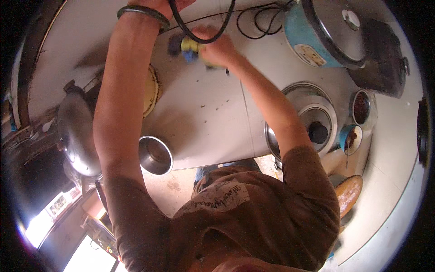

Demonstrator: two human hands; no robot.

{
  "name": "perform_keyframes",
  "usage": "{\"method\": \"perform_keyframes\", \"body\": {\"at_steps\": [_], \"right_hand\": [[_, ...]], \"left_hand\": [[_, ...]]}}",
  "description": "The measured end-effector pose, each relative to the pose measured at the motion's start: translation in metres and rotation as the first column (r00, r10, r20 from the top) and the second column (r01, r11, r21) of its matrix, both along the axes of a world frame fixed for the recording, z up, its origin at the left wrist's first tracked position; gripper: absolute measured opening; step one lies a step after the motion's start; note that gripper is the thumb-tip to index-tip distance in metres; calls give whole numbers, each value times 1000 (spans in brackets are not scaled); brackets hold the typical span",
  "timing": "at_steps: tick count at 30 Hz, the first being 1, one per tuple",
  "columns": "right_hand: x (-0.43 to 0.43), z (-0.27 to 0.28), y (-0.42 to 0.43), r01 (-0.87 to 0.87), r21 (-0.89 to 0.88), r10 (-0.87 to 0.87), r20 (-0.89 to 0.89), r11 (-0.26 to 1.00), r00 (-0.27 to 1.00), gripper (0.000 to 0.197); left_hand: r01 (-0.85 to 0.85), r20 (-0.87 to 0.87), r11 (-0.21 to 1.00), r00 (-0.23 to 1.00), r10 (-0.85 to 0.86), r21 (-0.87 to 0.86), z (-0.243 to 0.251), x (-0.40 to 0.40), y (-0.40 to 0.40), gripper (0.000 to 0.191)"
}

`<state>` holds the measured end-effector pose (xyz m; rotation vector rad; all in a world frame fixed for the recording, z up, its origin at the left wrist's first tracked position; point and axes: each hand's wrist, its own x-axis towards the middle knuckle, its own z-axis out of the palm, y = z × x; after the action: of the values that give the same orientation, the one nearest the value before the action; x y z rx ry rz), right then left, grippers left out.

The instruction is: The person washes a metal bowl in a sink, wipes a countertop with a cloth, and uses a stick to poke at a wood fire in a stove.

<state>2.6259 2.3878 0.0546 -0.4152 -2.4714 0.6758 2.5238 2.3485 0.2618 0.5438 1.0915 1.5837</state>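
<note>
My left hand (180,6) is cut off by the top edge, with a dark bangle (144,13) on its wrist; what its fingers do is hidden. A black cable loop (204,39) hangs beside it, in front of my right hand. Blurred by motion, my right hand (217,47) is curled round a small yellow and blue thing (189,47), perhaps a cloth, over the pale countertop (210,125). Small dark crumbs lie on the counter below it.
To the left are a round yellowish board (150,91), an empty metal pot (155,155) and a large metal vessel (76,136). At right stand a blue cooker (299,37), metal lids (329,112), a jar with dark red contents (361,107) and a blue-rimmed bowl (351,139) with a spoon.
</note>
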Motion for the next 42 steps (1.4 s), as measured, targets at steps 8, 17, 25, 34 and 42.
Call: {"method": "perform_keyframes", "body": {"at_steps": [8,17,25,34,42], "right_hand": [[-24,-74,-45,-277,7,271,183,961,945,26],[-140,-53,-16,-97,211,104,-21,973,994,19],[-40,-70,-81,-539,94,482,338,837,808,19],[4,3,-13,-213,-262,296,331,941,896,32],[-85,-88,-59,-315,387,257,196,866,946,19]], "left_hand": [[-27,-1,996,1000,27,-90,7,-20,-27,22],[100,72,994,992,-103,39,4,-8,-33,23],[86,32,996,996,-87,23,4,-2,-56,21],[39,-55,999,998,-39,-14,2,23,-68,21],[11,31,1000,999,-10,-24,9,42,-72,21]]}}
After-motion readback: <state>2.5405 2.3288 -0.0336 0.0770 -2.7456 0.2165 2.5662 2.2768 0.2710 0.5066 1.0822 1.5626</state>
